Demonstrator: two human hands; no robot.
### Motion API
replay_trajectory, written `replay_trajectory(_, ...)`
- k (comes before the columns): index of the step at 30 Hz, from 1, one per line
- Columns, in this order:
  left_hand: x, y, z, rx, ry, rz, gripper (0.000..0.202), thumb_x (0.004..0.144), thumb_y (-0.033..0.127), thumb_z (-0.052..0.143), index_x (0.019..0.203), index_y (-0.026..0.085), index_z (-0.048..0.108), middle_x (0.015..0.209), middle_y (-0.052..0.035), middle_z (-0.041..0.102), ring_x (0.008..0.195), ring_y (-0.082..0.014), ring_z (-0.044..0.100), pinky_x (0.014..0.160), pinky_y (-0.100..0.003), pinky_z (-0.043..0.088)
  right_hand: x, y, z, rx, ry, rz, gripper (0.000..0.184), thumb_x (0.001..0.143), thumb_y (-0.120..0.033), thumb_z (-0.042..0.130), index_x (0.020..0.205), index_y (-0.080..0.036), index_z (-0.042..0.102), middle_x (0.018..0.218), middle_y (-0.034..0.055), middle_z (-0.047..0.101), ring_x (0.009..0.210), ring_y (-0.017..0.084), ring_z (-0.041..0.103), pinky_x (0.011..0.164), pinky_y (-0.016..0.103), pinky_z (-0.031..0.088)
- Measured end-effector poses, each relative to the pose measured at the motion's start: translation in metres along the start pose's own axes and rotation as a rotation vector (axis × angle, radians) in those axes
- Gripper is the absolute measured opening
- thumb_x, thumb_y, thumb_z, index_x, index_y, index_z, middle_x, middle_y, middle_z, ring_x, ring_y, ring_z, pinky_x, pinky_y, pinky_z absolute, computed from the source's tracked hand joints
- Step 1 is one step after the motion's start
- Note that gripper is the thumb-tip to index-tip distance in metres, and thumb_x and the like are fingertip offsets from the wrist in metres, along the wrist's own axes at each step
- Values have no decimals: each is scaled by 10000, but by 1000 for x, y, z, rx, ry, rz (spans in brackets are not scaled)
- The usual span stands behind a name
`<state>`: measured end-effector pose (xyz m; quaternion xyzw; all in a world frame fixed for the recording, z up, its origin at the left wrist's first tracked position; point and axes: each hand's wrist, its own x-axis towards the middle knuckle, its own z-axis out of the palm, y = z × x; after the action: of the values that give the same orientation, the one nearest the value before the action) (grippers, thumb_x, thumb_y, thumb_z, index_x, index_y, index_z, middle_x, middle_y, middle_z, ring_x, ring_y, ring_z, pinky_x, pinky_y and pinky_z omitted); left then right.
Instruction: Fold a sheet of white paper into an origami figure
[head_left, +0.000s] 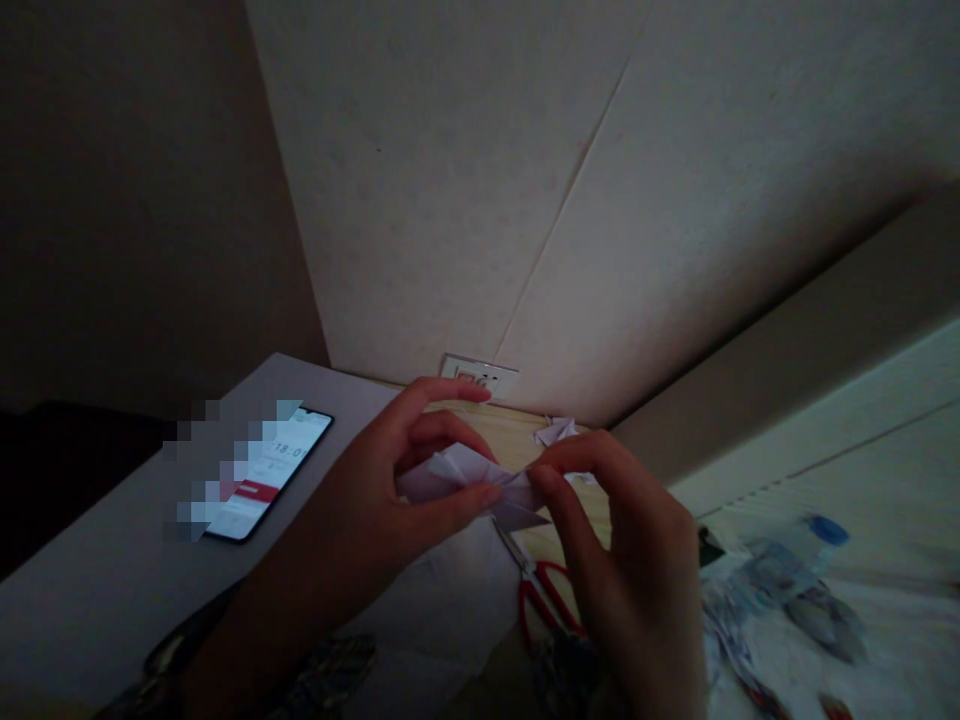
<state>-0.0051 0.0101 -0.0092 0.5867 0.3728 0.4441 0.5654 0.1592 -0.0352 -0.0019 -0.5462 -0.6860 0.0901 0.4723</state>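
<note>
1. Pinching a folded paper (469,468) with both hands; the piece sits between them, seemingly raised above the scissors (529,572).
2. Left hand (386,480): thumb pressed on the near face, a finger behind, index finger extended and apart from the paper.
3. Right hand (634,515): thumb and index finger closed together at the right end; exact contact partly hidden.
4. Handling, as judged: very light, stiffer along layered folds, soft at single-layer flaps; not slippery, but easily creased or torn.
5. Recommended hold, as judged: thumb and finger on the thick folded middle, light pressure at the points.
6. Surroundings: another paper piece (556,431) beyond the right hand, near the wall; lit phone (281,475) left of the left hand, on the white table (82,600).
</note>
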Motion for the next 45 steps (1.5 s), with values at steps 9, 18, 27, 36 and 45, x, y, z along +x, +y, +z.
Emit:
replay_trajectory(9, -1, 2, 0, 12, -15, 42, 335, 742, 176, 782, 1005, 280, 603, 690, 100, 671, 736, -126, 699, 675, -175, 541, 0, -4, 1, 151, -87, 75, 99, 863, -172, 680, 796, -227, 632, 779, -51, 666, 760, 115, 620, 688, 212, 458)
replay_trajectory(18, -3, 1, 2, 32, -109, 48, 317, 770, 131, 721, 1029, 273, 603, 752, 96, 666, 806, -111, 700, 798, -179, 546, 1, -3, 1, 54, -44, 39, 178, 824, -79, 649, 714, -214, 611, 674, -68, 634, 636, 93, 590, 597, 186, 429)
replay_trajectory(27, 1, -2, 1, -1, -123, 39, 346, 768, 162, 767, 1051, 284, 609, 793, 98, 698, 821, -112, 708, 812, -188, 544, -1, 0, -1, 45, -71, 54, 177, 850, -105, 677, 730, -218, 611, 703, -62, 634, 664, 106, 603, 616, 207, 437)
replay_trajectory(36, -4, 2, 2, -43, -50, 80, 260, 775, 153, 773, 970, 266, 643, 715, 96, 671, 763, -99, 705, 786, -172, 555, 0, -3, -5, 128, -95, 76, 121, 820, -170, 737, 750, -221, 652, 735, -45, 671, 709, 134, 631, 652, 234, 473)
replay_trajectory(45, 1, -4, -4, 151, -149, 30, 338, 798, 207, 710, 1113, 289, 617, 887, 39, 712, 882, -184, 711, 815, -289, 544, 0, 0, -2, 1, -139, 24, 190, 857, -93, 638, 719, -219, 604, 712, -36, 639, 661, 133, 591, 615, 242, 440)
